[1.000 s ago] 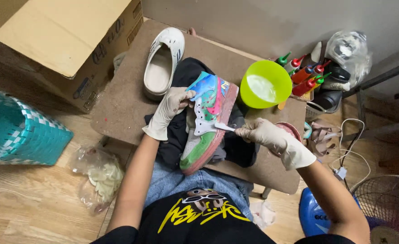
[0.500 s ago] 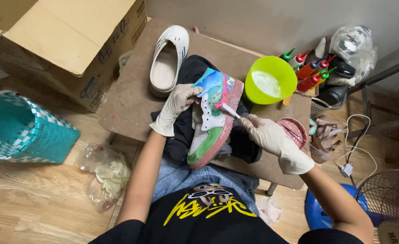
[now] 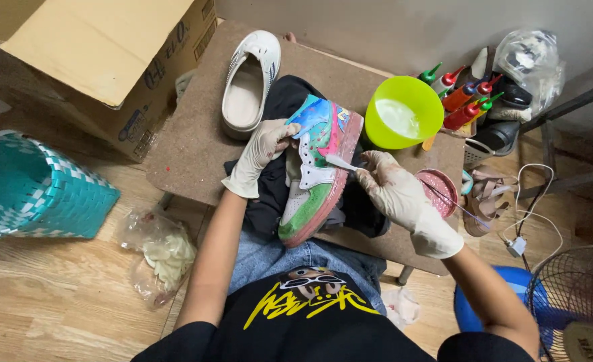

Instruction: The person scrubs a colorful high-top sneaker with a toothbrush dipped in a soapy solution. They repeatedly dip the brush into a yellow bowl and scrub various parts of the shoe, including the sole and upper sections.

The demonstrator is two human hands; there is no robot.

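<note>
On dark cloth at board centre: painted sneaker point(image 3: 318, 173), tilted on side. Left hand point(image 3: 261, 151) clamped on heel collar at 10 o'clock. Right hand point(image 3: 395, 188) pinched on brush point(image 3: 341, 163), tip at laces. Judged light, upper soft, sole stiff; wet paint smudge-prone, best held by heel/sole.

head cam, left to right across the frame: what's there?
Teal woven basket → cardboard box → white slip-on shoe → left hand → painted sneaker → right hand → paint bottles → fan.
</note>
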